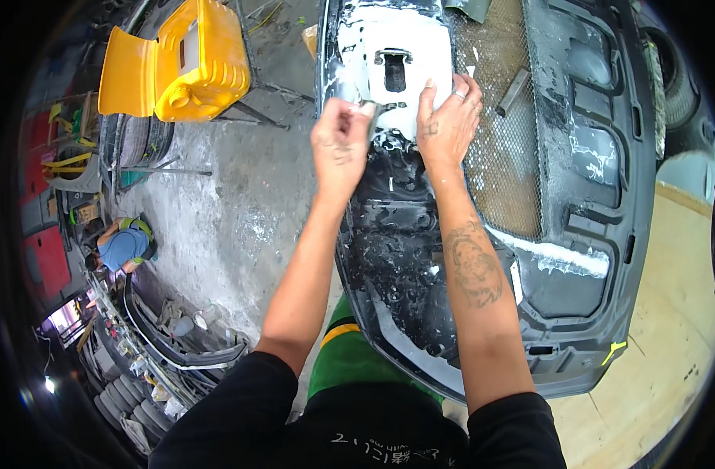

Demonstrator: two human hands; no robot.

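Observation:
In front of me stands a large black moulded car panel (388,227), its upper left part coated in white around a dark rectangular opening (394,74). My left hand (342,144) is closed on a small, flat grey piece (372,117), held over the panel's left side just below the opening. Whether it is sandpaper or a pad, I cannot tell. My right hand (449,117) rests with its fingers stretched out along the right edge of the white area, holding nothing that I can see. A ring shows on one finger.
Right of my right hand lies mesh (506,125) with a grey bar (514,92) on it. A yellow plastic container (205,62) sits on a metal stand at the upper left. Another person (127,244) bends down at the far left. Wooden board (662,313) lies right of the panel.

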